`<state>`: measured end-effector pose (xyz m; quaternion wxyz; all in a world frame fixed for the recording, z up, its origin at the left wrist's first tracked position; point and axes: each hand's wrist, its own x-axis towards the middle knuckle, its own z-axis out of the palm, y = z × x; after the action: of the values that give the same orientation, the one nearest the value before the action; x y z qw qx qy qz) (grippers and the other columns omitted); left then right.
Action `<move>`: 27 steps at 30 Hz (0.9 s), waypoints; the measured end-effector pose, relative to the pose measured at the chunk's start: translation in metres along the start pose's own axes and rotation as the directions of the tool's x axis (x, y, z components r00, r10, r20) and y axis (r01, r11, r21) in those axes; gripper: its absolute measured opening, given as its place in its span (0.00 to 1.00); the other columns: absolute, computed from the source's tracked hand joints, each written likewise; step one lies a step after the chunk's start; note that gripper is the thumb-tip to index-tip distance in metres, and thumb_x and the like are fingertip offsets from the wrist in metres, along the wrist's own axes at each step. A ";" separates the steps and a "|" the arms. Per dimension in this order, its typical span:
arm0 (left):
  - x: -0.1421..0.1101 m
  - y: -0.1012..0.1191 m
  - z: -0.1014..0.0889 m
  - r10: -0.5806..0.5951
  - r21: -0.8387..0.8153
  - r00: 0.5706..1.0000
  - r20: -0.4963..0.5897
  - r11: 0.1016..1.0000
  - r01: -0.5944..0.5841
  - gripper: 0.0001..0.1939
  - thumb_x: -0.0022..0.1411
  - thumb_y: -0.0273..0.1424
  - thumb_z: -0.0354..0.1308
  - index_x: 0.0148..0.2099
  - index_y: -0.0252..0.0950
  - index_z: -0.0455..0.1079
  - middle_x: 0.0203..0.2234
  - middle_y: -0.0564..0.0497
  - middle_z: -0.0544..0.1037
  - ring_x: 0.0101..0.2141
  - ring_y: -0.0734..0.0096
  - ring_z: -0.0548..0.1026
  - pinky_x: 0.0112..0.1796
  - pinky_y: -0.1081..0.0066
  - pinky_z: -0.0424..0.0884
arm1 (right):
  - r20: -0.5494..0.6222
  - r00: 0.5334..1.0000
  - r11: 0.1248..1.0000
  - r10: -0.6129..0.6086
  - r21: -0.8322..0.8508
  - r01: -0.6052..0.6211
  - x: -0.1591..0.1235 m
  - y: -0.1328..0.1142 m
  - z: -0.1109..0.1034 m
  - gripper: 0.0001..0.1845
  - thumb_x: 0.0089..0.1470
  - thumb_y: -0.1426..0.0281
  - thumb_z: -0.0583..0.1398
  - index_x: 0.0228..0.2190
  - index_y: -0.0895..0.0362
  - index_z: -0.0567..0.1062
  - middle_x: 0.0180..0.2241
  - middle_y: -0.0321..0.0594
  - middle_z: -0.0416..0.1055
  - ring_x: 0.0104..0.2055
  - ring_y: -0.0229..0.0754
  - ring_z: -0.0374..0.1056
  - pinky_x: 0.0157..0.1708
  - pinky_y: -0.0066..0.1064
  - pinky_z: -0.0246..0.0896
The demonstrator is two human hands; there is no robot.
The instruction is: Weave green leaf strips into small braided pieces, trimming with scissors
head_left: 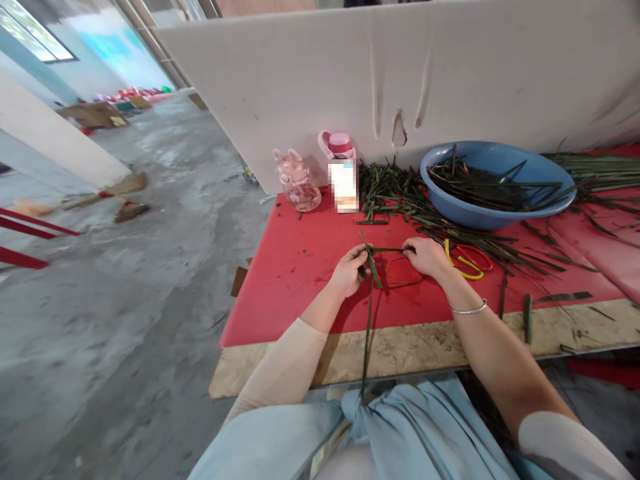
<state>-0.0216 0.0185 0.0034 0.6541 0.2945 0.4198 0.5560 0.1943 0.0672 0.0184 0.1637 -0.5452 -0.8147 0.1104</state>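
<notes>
Over the red table cover, my left hand (pixel 351 270) is closed around a small bundle of green leaf strips (pixel 373 263), its fingers pinching the crossing point. One strip (pixel 387 250) runs from that bundle across to my right hand (pixel 424 256), which pinches its far end. Another long strip (pixel 369 333) hangs from the bundle down past the table edge toward my lap. A thin strip also loops below, between the two hands. Close by my right hand lie scissors (pixel 470 267) with yellow and red handles, their blades hidden by the hand and leaves.
A blue basin (pixel 500 212) holding dark leaf strips stands at the right. Cut leaf pieces (pixel 387 190) are heaped beside it. Behind my hands are a pink clear bottle (pixel 299 187), a pink-lidded bottle (pixel 340 143) and a white upright board (pixel 310 80).
</notes>
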 end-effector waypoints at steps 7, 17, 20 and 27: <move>-0.003 0.008 0.004 -0.040 -0.037 0.999 -0.034 0.999 0.038 0.12 0.52 0.28 0.63 0.40 0.36 0.68 0.27 0.53 0.74 0.24 0.79 0.74 0.18 0.84 0.61 | 0.017 0.999 0.998 -0.029 0.059 0.028 0.001 0.000 0.001 0.11 0.53 0.70 0.57 0.37 0.52 0.77 0.38 0.38 0.77 0.40 0.43 0.71 0.37 0.30 0.58; 0.000 0.000 0.009 0.076 -0.030 0.990 -0.116 0.996 -0.080 0.12 0.51 0.27 0.64 0.38 0.34 0.67 0.22 0.57 0.70 0.20 0.83 0.69 0.17 0.84 0.58 | 0.028 0.989 0.987 -0.148 0.066 0.146 -0.003 -0.009 -0.004 0.17 0.50 0.74 0.57 0.42 0.56 0.76 0.42 0.45 0.76 0.45 0.47 0.68 0.46 0.36 0.59; -0.003 -0.006 0.012 0.133 0.067 0.984 -0.121 0.990 -0.126 0.13 0.51 0.32 0.64 0.38 0.35 0.67 0.25 0.55 0.71 0.22 0.82 0.71 0.18 0.84 0.60 | -0.201 0.953 0.961 -0.228 0.113 0.254 -0.010 -0.034 0.004 0.30 0.45 0.76 0.58 0.53 0.58 0.68 0.51 0.48 0.69 0.54 0.51 0.62 0.54 0.42 0.53; -0.011 -0.012 0.018 0.245 0.275 0.964 -0.103 0.938 -0.210 0.09 0.57 0.30 0.57 0.41 0.35 0.66 0.33 0.51 0.72 0.26 0.79 0.73 0.20 0.81 0.65 | -0.090 0.995 0.824 -0.038 0.561 0.082 -0.016 -0.065 0.032 0.13 0.53 0.74 0.53 0.40 0.58 0.74 0.31 0.40 0.76 0.31 0.41 0.70 0.34 0.31 0.62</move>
<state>-0.0007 0.0073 0.0042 0.5107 0.3865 0.4959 0.5864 0.1321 0.0275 0.0100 0.3512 -0.4504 -0.7558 0.3203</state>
